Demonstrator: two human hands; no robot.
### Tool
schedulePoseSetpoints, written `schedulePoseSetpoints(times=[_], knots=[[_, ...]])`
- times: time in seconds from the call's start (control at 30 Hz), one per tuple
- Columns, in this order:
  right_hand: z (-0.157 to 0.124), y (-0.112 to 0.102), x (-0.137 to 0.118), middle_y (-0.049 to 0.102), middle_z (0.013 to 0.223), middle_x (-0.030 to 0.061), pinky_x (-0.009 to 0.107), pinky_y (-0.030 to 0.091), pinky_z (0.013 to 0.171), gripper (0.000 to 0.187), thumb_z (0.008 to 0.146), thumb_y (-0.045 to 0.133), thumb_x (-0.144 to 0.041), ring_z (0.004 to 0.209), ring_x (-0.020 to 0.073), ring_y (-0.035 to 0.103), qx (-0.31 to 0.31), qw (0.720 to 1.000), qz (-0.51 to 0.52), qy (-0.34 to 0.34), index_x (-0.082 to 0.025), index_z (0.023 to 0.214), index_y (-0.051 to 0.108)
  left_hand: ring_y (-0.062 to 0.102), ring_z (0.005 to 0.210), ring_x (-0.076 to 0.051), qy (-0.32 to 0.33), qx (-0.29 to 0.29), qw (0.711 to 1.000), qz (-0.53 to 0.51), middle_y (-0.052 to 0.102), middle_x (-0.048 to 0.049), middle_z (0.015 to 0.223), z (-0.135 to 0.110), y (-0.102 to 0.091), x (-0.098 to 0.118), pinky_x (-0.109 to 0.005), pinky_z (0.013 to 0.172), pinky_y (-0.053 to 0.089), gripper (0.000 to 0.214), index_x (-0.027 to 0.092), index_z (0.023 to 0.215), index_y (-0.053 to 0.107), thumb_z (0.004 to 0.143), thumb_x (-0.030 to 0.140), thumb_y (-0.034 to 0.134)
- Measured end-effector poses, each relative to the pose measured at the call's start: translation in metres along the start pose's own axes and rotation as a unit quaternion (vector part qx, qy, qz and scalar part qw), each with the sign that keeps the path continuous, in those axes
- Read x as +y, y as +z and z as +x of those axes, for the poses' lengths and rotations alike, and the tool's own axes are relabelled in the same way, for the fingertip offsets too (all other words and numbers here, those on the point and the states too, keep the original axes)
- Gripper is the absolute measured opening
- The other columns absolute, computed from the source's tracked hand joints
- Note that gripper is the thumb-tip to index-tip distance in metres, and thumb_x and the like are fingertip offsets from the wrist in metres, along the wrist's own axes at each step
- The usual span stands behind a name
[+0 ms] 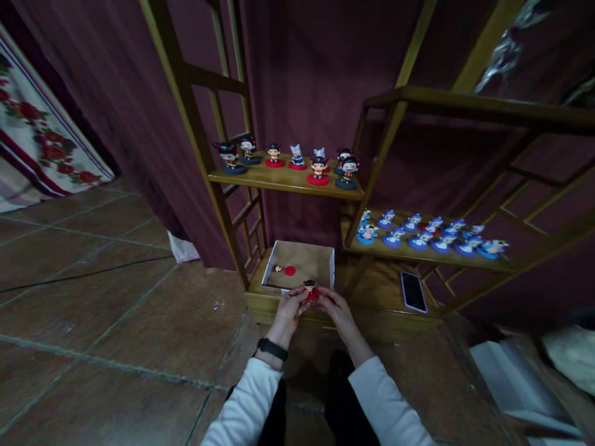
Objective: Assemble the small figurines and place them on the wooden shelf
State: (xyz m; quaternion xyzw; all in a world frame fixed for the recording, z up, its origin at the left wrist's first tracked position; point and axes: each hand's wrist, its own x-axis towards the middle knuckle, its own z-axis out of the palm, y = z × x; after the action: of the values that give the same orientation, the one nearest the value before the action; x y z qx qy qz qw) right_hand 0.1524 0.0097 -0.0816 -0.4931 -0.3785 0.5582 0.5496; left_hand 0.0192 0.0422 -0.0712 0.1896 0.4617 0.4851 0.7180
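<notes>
Between my two hands is a small figurine (310, 287) with black hair and a red base. My left hand (292, 306), with a black band at the wrist, pinches its left side. My right hand (335, 307) has its fingers closed on the right side. Both hands are just in front of a shallow white box (302, 251) with a brown inside. In that box lie another small figurine (277, 268) on its side and a round red base (290, 271), apart from each other.
Several figurines on red or dark bases stand on the upper left shelf (279, 178). More, on blue and purple bases, fill the right shelf (432, 257). A phone (413, 291) lies on the lower board. White packaging (520, 384) rests on the tiled floor at right.
</notes>
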Motion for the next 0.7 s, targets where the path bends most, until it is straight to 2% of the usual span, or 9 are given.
schedulePoseSetpoints(times=[0.13,0.23,0.33,0.47,0.63,0.7], knots=[[-0.060,-0.017,0.002,0.067,0.098,0.0069,0.034,0.050,0.073,0.040,0.065,0.067,-0.046,0.077,0.0174,0.061,0.011,0.999,0.022,0.025,-0.022,0.097,0.066,0.061,0.054,-0.009,-0.023,-0.006,1.000,-0.003,0.068,-0.0055,0.070,-0.046,-0.012,-0.012,-0.018,0.054,0.049,0.013,0.011,0.077,0.064,0.065,0.007,0.069],[-0.088,-0.019,0.005,0.067,0.096,0.0068,0.034,0.049,0.074,0.039,0.062,0.069,-0.045,0.079,0.0177,0.061,0.022,0.998,0.049,0.020,-0.022,0.094,0.066,0.060,0.053,-0.008,-0.022,-0.015,1.000,0.012,0.067,-0.0054,0.068,-0.075,-0.019,-0.027,-0.017,0.053,0.048,0.013,0.011,0.079,0.064,0.067,0.009,0.069],[-0.103,-0.012,0.007,0.067,0.096,0.0054,0.033,0.048,0.077,0.033,0.060,0.070,-0.041,0.085,0.0183,0.060,0.026,0.998,0.052,-0.003,-0.022,0.087,0.067,0.061,0.055,-0.008,-0.012,-0.031,0.999,0.016,0.068,-0.0052,0.070,-0.096,-0.022,-0.042,-0.017,0.055,0.049,0.015,0.012,0.082,0.064,0.068,0.012,0.069],[-0.115,-0.004,0.007,0.067,0.088,0.0025,0.033,0.046,0.082,0.033,0.054,0.073,-0.035,0.086,0.0186,0.060,0.026,0.998,0.048,-0.038,-0.022,0.084,0.066,0.061,0.055,-0.008,0.006,-0.060,0.998,0.010,0.068,-0.0057,0.072,-0.112,-0.022,-0.054,-0.018,0.057,0.049,0.017,0.012,0.085,0.063,0.069,0.013,0.069],[-0.128,-0.003,0.004,0.066,0.092,0.0031,0.034,0.047,0.079,0.038,0.057,0.072,-0.034,0.083,0.0175,0.061,-0.028,0.995,0.095,-0.013,-0.023,0.091,0.062,0.060,0.054,-0.008,0.022,-0.089,0.996,0.004,0.067,-0.0055,0.072,-0.123,-0.023,-0.057,-0.018,0.056,0.049,0.018,0.011,0.087,0.062,0.070,0.011,0.067],[-0.130,-0.002,0.005,0.066,0.090,0.0029,0.034,0.048,0.078,0.038,0.057,0.072,-0.035,0.081,0.0169,0.062,-0.029,0.995,0.097,-0.008,-0.023,0.091,0.061,0.060,0.052,-0.007,0.029,-0.091,0.995,0.012,0.067,-0.0049,0.071,-0.125,-0.025,-0.058,-0.017,0.054,0.049,0.018,0.011,0.086,0.061,0.069,0.010,0.067]])
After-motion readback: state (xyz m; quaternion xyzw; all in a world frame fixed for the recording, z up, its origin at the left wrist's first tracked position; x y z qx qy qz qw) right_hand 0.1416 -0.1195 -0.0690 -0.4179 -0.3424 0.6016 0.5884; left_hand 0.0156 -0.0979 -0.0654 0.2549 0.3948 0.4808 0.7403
